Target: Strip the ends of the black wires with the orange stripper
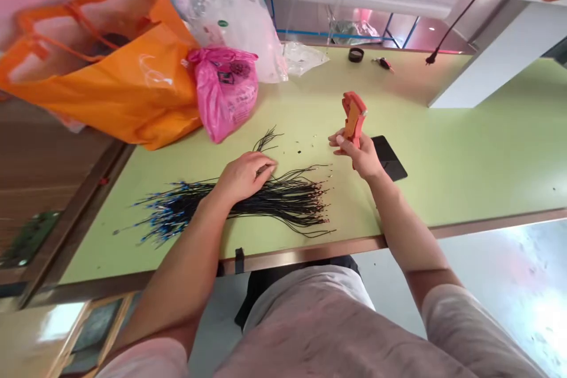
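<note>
On the green tabletop lies a wide bundle of thin black wires (279,201), with blue ends at the left and reddish stripped-looking tips at the right. My left hand (245,177) rests over the upper edge of this bundle, its thumb and fingers curled together, apparently pinching a wire. A smaller tuft of black wires (266,140) sticks out just beyond it. My right hand (358,153) grips an orange-red wire stripper (354,115), held upright with its head pointing away from me. Small scraps (299,152) are scattered between the two hands.
An orange bag (133,88) and a pink plastic bag (228,94) stand at the back left, near clear plastic bags (248,35). Right of the wires is a black flat phone-like object (390,158). Black tape (355,55) lies farther back, and a white post (482,59) rises at the right.
</note>
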